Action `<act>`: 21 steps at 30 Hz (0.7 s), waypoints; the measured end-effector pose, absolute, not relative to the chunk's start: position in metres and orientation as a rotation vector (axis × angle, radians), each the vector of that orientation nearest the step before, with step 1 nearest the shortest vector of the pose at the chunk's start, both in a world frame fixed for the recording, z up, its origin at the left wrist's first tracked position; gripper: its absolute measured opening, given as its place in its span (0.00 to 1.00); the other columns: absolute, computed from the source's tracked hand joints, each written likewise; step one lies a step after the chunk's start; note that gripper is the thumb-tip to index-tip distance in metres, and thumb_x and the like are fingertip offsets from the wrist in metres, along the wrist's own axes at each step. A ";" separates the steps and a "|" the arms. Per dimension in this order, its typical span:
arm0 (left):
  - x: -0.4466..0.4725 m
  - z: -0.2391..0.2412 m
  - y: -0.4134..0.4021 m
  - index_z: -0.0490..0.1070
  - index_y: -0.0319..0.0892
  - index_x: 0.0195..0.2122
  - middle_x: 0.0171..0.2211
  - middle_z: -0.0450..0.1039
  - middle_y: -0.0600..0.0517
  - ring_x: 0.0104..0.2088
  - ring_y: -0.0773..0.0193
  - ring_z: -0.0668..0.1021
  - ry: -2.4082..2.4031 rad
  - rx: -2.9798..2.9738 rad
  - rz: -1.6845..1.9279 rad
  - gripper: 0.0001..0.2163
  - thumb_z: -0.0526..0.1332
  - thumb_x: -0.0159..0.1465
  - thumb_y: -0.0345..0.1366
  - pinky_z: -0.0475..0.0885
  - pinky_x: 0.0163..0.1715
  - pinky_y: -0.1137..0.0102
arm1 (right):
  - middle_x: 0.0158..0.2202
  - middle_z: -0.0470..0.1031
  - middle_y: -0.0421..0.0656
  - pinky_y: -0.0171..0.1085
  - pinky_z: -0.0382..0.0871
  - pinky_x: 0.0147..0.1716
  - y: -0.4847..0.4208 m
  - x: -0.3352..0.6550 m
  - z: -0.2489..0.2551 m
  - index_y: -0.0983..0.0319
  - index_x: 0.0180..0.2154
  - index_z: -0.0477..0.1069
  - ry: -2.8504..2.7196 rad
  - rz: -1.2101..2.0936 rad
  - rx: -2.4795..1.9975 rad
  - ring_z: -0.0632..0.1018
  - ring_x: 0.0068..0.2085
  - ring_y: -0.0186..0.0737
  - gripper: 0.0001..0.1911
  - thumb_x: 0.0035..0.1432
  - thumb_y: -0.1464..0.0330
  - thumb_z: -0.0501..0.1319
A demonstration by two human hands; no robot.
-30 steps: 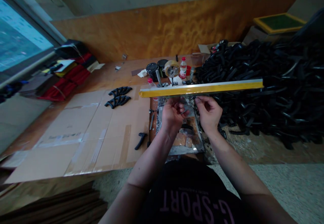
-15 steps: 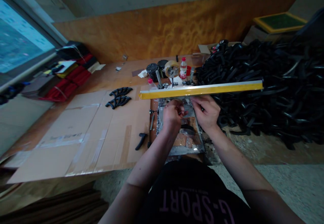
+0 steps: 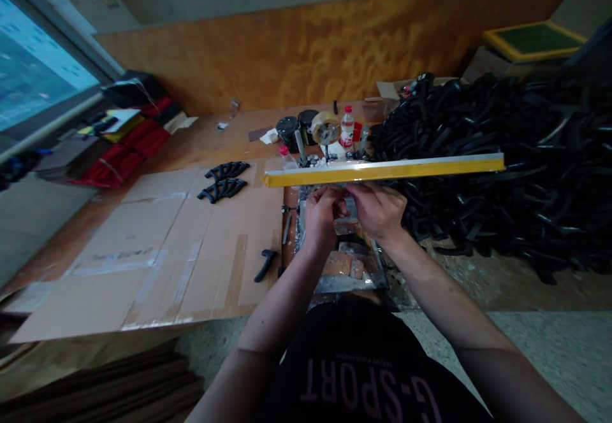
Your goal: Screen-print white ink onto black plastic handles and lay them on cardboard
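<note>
My left hand (image 3: 321, 216) is closed, its fingers curled just below a long yellow-and-white bar (image 3: 382, 172) over the work spot. My right hand (image 3: 380, 211) is beside it, fingers pressed together and reaching in under the same bar. Whatever the fingertips pinch is too small or hidden to make out. Beneath the hands lies a plastic-covered board (image 3: 329, 281) with brown blocks (image 3: 339, 265) and a black curved piece (image 3: 351, 241) on it. To the left, a single black handle-like piece (image 3: 266, 265) rests on cardboard (image 3: 191, 251).
Two rows of black curved pieces (image 3: 222, 189) lie on the cardboard. A large heap of black pieces (image 3: 488, 174) fills the right side. Behind the bar stand a tape roll (image 3: 326, 128), a red-capped bottle (image 3: 347, 127) and black tubs (image 3: 287, 133). Red bundles (image 3: 112, 163) sit far left.
My right hand has moved left, closer to my left hand, and its fingers have drawn together. My left hand stays nearly in place. The camera view has shifted slightly.
</note>
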State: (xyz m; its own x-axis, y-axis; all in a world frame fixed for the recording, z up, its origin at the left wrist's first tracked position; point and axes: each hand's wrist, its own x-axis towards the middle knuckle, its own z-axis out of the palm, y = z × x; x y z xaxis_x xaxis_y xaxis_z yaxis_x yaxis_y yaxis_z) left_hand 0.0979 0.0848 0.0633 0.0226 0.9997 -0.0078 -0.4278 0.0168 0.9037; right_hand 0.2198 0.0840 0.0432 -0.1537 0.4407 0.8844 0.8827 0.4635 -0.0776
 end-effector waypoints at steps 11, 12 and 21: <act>0.104 0.061 0.071 0.67 0.43 0.28 0.20 0.64 0.59 0.20 0.73 0.64 0.753 0.756 1.442 0.05 0.63 0.53 0.36 0.59 0.21 0.77 | 0.21 0.77 0.41 0.34 0.64 0.25 0.075 0.201 0.049 0.59 0.35 0.78 -1.611 -0.381 -1.284 0.75 0.22 0.36 0.10 0.60 0.67 0.57; 0.105 0.061 0.071 0.67 0.42 0.29 0.21 0.64 0.59 0.20 0.73 0.65 0.752 0.755 1.434 0.06 0.63 0.54 0.37 0.60 0.22 0.77 | 0.21 0.77 0.41 0.33 0.64 0.25 0.075 0.200 0.050 0.59 0.35 0.78 -1.589 -0.368 -1.286 0.75 0.22 0.36 0.10 0.59 0.67 0.57; 0.111 0.062 0.077 0.64 0.41 0.22 0.17 0.58 0.60 0.18 0.75 0.60 0.731 0.617 1.429 0.10 0.63 0.53 0.38 0.54 0.18 0.77 | 0.22 0.78 0.40 0.33 0.66 0.24 0.072 0.193 0.057 0.58 0.32 0.77 -1.485 -0.189 -1.321 0.77 0.22 0.36 0.09 0.57 0.65 0.59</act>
State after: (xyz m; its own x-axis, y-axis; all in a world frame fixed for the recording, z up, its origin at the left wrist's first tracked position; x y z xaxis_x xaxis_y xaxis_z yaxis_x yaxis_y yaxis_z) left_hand 0.1106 0.0767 0.0622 -0.0006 0.9970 -0.0779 -0.6470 0.0590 0.7602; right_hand 0.1930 0.0723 0.0569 0.2056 0.6090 0.7661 0.7818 0.3687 -0.5029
